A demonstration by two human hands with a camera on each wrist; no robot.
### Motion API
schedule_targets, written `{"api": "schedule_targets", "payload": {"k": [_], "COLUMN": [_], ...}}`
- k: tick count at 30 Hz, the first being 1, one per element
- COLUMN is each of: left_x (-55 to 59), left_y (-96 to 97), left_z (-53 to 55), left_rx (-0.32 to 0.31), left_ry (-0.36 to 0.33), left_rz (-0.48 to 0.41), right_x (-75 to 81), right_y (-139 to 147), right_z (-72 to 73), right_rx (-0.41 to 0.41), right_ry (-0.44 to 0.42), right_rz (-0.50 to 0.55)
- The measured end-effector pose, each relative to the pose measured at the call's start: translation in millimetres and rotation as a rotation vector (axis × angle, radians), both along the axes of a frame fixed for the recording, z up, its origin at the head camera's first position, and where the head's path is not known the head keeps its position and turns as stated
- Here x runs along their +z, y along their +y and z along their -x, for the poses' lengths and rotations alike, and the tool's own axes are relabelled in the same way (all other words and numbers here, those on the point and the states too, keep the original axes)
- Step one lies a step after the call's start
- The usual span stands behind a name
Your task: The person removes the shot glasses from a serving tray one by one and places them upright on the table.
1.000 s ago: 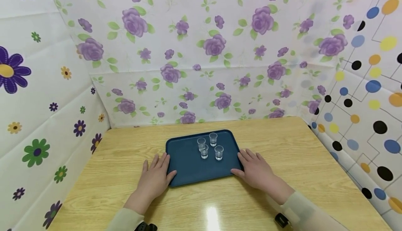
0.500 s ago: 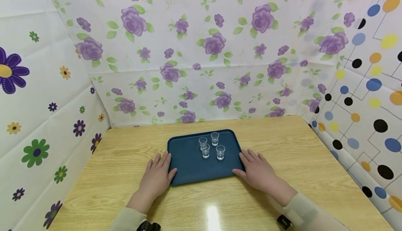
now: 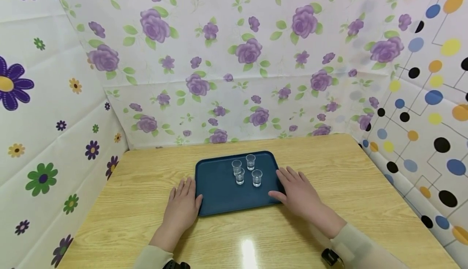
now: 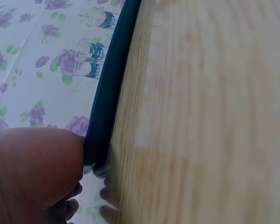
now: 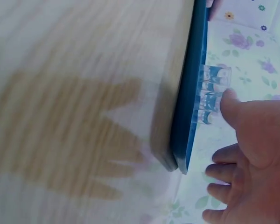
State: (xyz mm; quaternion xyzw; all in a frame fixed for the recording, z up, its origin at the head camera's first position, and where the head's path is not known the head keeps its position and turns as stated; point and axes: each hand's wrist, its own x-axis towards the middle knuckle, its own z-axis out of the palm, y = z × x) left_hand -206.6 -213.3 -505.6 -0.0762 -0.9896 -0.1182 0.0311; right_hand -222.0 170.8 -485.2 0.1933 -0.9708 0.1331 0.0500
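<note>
A dark blue rectangular tray [image 3: 219, 196] lies slightly askew on the table. Several small clear shot glasses [image 3: 257, 178] stand upright on it, right of its middle. My left hand [image 3: 181, 206] is at the tray's left edge, fingers stretched along the outside and thumb near the front corner. Over the tray's right edge, my right hand [image 3: 300, 194] has its fingers straight and its thumb spread. In the right wrist view that thumb [image 5: 231, 107] shows apart from the tray wall [image 5: 189, 98]. The left wrist view has the left thumb [image 4: 60, 161] right at the tray's corner.
The wooden table [image 3: 139, 179] extends around the tray on all sides. Behind it hangs a purple-flowered cloth [image 3: 234, 98]. A daisy-print cloth [image 3: 44, 147] bounds the left side, and a dotted one [image 3: 420, 147] the right.
The tray has shifted slightly to the right with its glasses. My right hand has since come up off the tray's right edge. The left thumb has drawn back a little from the tray.
</note>
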Motion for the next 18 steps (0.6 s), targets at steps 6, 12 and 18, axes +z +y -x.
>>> {"api": "schedule_targets", "payload": {"k": [6,12,18], "left_x": [-2.9,-4.7,-2.8], "left_y": [0.9,1.6,-0.1], "left_z": [1.3,4.1,4.5], "left_rx": [0.005,-0.011,-0.018], "left_ry": [-0.004,0.013,0.018], "left_rz": [-0.029,-0.062,-0.081], "right_x": [3.7,1.4,-0.3], "right_y": [-7,-12,-21], "right_z": [9.3,17.5,23.6], "right_rx": [0.056,0.064,0.055], "right_ry": [0.028,-0.035,-0.088], "right_rz": [0.085,0.178,0.237]}}
